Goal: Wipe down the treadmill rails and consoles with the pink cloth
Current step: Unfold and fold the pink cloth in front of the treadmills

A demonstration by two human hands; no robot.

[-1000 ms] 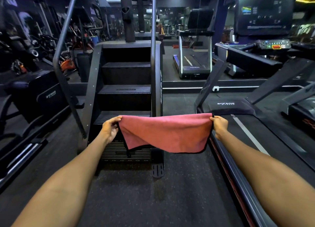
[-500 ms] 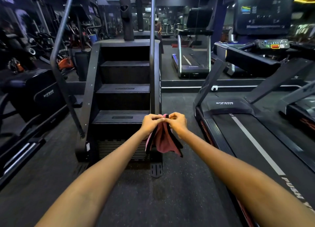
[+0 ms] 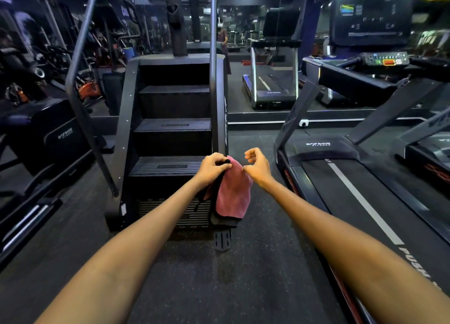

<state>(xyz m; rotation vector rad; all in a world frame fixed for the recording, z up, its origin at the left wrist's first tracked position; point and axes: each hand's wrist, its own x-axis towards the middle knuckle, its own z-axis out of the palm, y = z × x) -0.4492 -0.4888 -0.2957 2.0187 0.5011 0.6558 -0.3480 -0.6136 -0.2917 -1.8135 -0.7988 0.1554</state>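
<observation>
Left hand [image 3: 214, 166] pinches the folded pink microfibre cloth [image 3: 232, 192], letting it hang doubled for wiping. Right hand [image 3: 258, 166], just beside, hovers loosely curled, holding nothing.

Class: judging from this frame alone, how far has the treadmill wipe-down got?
Done: nothing visibly wiped. In hand: the left hand pinches the top of the folded pink cloth, which hangs in mid-air; the right hand is beside it, holding nothing. Left: the treadmill rails and console, untouched by the cloth.
</observation>
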